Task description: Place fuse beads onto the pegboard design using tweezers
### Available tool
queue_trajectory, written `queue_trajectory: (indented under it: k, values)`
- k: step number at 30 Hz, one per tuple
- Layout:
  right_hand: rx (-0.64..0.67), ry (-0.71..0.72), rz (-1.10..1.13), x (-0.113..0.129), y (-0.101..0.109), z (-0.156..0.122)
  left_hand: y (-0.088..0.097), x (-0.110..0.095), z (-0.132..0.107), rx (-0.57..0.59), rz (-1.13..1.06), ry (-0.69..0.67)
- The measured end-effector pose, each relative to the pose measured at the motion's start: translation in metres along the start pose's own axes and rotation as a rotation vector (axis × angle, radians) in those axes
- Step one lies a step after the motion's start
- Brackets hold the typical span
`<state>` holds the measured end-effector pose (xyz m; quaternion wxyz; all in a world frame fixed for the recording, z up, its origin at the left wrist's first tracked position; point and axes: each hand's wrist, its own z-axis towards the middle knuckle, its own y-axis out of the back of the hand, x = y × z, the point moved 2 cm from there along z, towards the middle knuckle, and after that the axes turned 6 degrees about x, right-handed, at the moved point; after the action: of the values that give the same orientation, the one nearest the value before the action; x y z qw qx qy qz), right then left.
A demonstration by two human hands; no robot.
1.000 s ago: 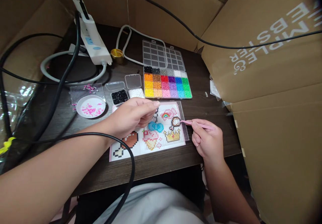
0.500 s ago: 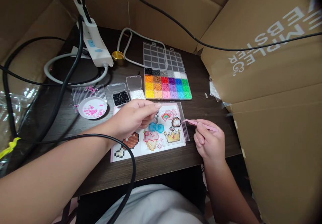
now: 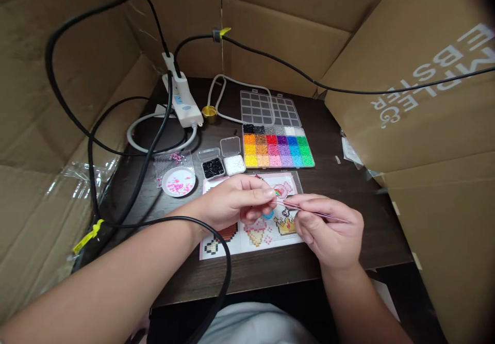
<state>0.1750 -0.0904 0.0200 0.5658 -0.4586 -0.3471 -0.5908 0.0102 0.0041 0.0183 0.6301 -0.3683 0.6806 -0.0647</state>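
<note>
My right hand (image 3: 333, 228) pinches a pair of pink tweezers (image 3: 315, 212), their tips pointing left. Those tips reach the fingertips of my left hand (image 3: 243, 202), which is closed in a pinch; whatever lies between its thumb and finger is too small to make out. Beneath both hands lies a pattern sheet (image 3: 232, 252) printed with pixel pictures, among them a crown (image 3: 285, 226) and an ice cream cone (image 3: 255, 234). A clear pegboard edge (image 3: 297, 181) shows at the sheet's upper right. My left hand hides part of the sheet.
Behind the sheet stands a sorted bead box (image 3: 278, 148) with its lid open. Small boxes of black beads (image 3: 213, 168) and white beads (image 3: 234, 165) sit left of it. A dish (image 3: 178, 195) holds pink beads. A black cable (image 3: 228, 261) crosses my left forearm. Cardboard walls (image 3: 278, 39) surround the table.
My right hand has brought the tweezers left, up to my left fingertips. The camera view has shifted, so the table's things appear lower and further right.
</note>
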Motion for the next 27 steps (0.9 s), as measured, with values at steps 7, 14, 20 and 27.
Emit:
queue_trajectory:
  k: [7, 14, 20, 27]
  values:
    - [-0.026, -0.009, 0.020, -0.0058, 0.0018, -0.0016, 0.0022, 0.0014, 0.0017, -0.012, -0.056, -0.001]
    - [-0.044, -0.018, 0.132, -0.0049, -0.0004, 0.0009, 0.0035, 0.0040, 0.0006, 0.075, -0.096, 0.001]
    - [-0.056, -0.083, 0.161, -0.0064, -0.0035, 0.0023, 0.0053, 0.0061, 0.0007, 0.051, -0.151, -0.001]
    - [-0.058, -0.094, 0.174, -0.0075, -0.0038, 0.0031, 0.0043, 0.0041, 0.0021, 0.031, -0.156, -0.003]
